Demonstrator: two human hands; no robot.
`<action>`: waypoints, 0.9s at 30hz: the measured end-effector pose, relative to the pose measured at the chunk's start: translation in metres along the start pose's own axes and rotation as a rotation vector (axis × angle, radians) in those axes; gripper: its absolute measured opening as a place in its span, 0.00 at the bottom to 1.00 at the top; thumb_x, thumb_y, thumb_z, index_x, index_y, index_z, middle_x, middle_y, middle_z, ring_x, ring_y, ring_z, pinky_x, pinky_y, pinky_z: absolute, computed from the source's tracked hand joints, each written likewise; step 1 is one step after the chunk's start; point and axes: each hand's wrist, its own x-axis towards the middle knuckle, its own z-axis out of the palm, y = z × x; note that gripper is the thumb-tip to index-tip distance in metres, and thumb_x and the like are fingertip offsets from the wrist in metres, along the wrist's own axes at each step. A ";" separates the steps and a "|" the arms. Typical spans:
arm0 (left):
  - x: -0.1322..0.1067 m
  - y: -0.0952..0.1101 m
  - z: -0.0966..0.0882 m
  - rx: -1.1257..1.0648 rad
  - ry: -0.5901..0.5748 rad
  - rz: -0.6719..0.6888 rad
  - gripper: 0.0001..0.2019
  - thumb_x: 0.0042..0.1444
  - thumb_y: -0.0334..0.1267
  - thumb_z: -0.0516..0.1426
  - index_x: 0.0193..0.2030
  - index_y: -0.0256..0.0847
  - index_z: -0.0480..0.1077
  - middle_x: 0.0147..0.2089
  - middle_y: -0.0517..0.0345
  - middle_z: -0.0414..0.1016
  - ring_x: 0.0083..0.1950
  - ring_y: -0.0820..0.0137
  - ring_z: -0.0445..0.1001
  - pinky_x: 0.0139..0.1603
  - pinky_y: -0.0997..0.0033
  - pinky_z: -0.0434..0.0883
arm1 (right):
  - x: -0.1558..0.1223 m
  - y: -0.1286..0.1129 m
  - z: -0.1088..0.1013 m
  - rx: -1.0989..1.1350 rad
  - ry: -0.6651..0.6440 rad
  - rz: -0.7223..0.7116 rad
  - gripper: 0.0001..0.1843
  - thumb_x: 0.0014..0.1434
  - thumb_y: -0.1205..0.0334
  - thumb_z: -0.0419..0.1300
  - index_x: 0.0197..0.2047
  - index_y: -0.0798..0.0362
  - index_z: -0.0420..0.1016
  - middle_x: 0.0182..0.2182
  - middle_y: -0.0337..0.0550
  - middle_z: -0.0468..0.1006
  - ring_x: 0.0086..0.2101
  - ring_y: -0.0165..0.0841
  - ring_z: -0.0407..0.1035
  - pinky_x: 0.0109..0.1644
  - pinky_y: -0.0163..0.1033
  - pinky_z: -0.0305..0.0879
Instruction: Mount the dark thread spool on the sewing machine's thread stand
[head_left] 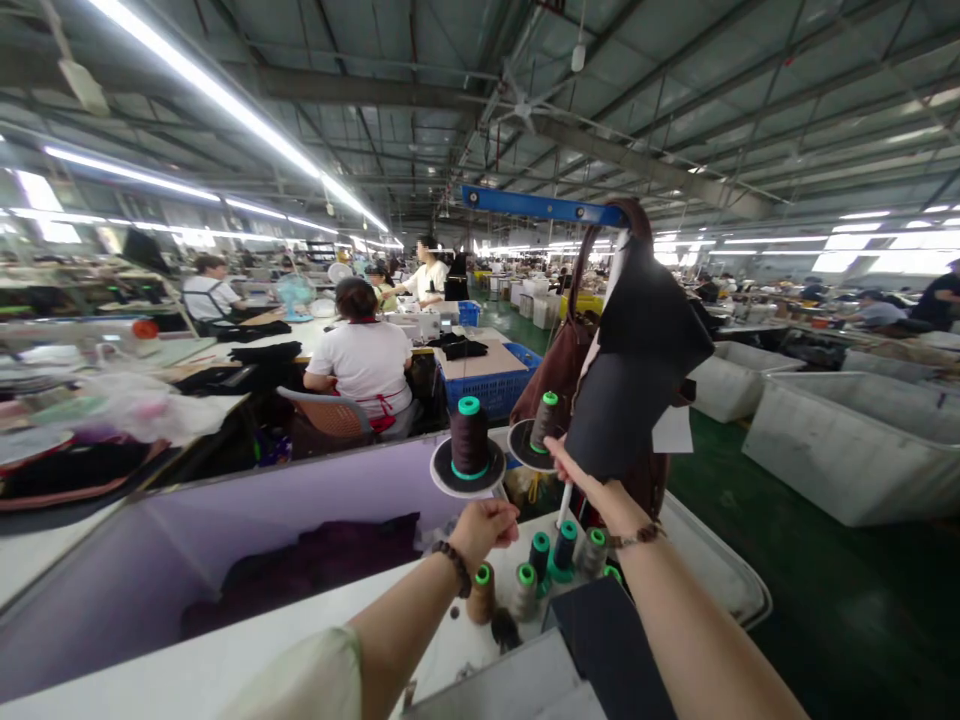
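My left hand [487,530] is closed in a pinch, palm down, in front of the thread stand. Whatever its fingertips hold, if anything, is too small to make out. Just above it, a dark brown thread cone [469,440] stands upright on a round black disc [442,470] with a white rim. My right hand [589,478] reaches forward with its index finger stretched out to the lower side of a grey thread cone [546,425] on a second disc [521,440]. The finger appears to touch the cone; its other fingers are partly hidden.
Several smaller thread cones [526,590] stand on the white machine table [315,650]. A brown bag [544,370] and black sheets [637,360] hang from a blue bar [540,204]. A co-worker [360,350] sits ahead; white bins [847,450] stand at the right.
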 end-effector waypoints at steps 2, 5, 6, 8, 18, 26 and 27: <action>-0.003 0.001 -0.003 -0.014 0.009 -0.002 0.07 0.50 0.35 0.59 0.29 0.32 0.67 0.19 0.62 0.68 0.20 0.78 0.65 0.25 0.77 0.63 | -0.013 0.014 0.015 0.025 -0.045 0.144 0.11 0.46 0.65 0.65 0.19 0.58 0.68 0.14 0.40 0.69 0.13 0.25 0.58 0.13 0.29 0.51; -0.004 0.001 -0.007 -0.027 0.040 -0.008 0.06 0.54 0.33 0.57 0.29 0.32 0.66 0.20 0.63 0.67 0.20 0.78 0.65 0.24 0.77 0.64 | -0.019 0.029 0.038 0.156 -0.029 0.321 0.08 0.52 0.67 0.60 0.23 0.59 0.68 0.17 0.40 0.69 0.15 0.25 0.61 0.16 0.29 0.55; -0.005 0.001 -0.008 -0.030 0.051 -0.010 0.05 0.55 0.32 0.56 0.29 0.32 0.66 0.20 0.63 0.67 0.20 0.78 0.65 0.24 0.77 0.64 | -0.017 0.032 0.045 0.216 0.006 0.351 0.09 0.55 0.67 0.57 0.25 0.59 0.67 0.17 0.38 0.68 0.16 0.24 0.61 0.17 0.28 0.56; -0.005 0.000 -0.009 -0.039 0.069 -0.010 0.05 0.56 0.31 0.54 0.30 0.32 0.65 0.20 0.64 0.67 0.21 0.78 0.65 0.25 0.77 0.64 | -0.010 0.034 0.056 0.332 0.089 0.370 0.10 0.59 0.68 0.54 0.26 0.59 0.65 0.17 0.32 0.64 0.16 0.22 0.59 0.19 0.27 0.57; -0.013 -0.002 -0.011 -0.061 0.096 -0.003 0.08 0.51 0.35 0.59 0.30 0.33 0.65 0.19 0.64 0.67 0.20 0.78 0.64 0.25 0.77 0.63 | 0.012 0.041 0.081 0.463 0.336 0.342 0.13 0.60 0.65 0.55 0.25 0.58 0.61 0.17 0.28 0.57 0.15 0.20 0.52 0.16 0.25 0.50; -0.026 0.005 -0.010 0.070 0.069 0.061 0.18 0.39 0.49 0.62 0.27 0.33 0.67 0.19 0.59 0.68 0.21 0.76 0.64 0.25 0.76 0.62 | -0.026 0.035 0.060 0.333 0.121 0.182 0.12 0.47 0.67 0.63 0.21 0.58 0.63 0.12 0.28 0.59 0.14 0.21 0.52 0.17 0.26 0.47; -0.029 0.006 -0.010 0.113 0.048 0.072 0.18 0.39 0.49 0.62 0.26 0.33 0.68 0.19 0.58 0.68 0.20 0.76 0.63 0.25 0.75 0.61 | -0.036 0.033 0.058 0.309 0.074 0.146 0.12 0.43 0.65 0.65 0.20 0.58 0.65 0.11 0.29 0.59 0.14 0.21 0.52 0.17 0.26 0.47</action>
